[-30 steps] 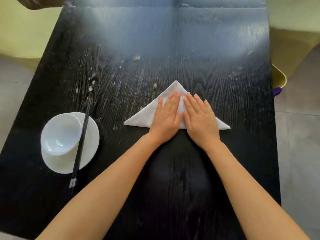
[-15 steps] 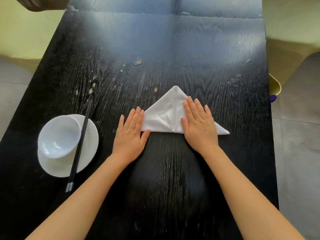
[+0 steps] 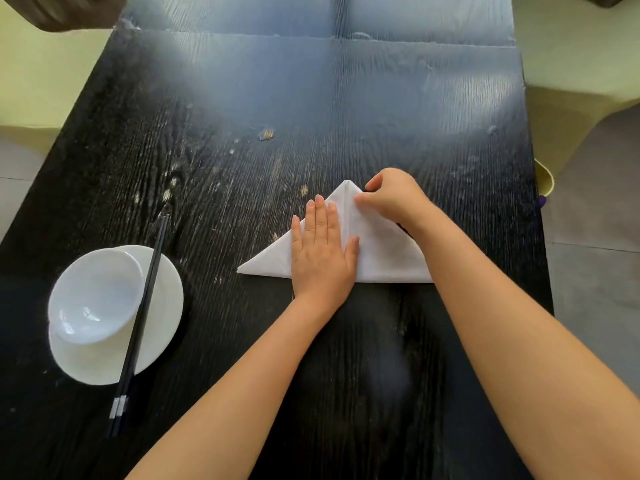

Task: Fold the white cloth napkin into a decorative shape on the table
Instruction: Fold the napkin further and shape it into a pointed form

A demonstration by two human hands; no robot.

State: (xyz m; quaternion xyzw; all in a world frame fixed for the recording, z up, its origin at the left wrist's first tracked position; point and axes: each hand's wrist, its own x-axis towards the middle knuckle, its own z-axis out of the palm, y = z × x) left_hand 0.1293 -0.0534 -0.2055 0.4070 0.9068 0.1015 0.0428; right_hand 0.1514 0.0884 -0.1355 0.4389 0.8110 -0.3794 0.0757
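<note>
The white cloth napkin [image 3: 384,251] lies flat on the black table [image 3: 242,98] as a triangle, its long edge toward me and its tip pointing away. My left hand [image 3: 322,251] presses flat on its left half, fingers together and pointing away. My right hand [image 3: 391,199] is curled at the upper right edge near the tip, thumb and fingers pinching the cloth there. My right forearm hides the napkin's right corner.
A white bowl [image 3: 95,296] sits on a white plate [image 3: 162,306] at the left, with black chopsticks [image 3: 138,323] lying across the plate. Crumbs [image 3: 266,134] dot the table farther away. The table's right edge is close to my right arm.
My left hand moved right from the table beside the napkin onto its left half. My right hand lifted from lying flat and went up to the tip, where it pinches the edge.
</note>
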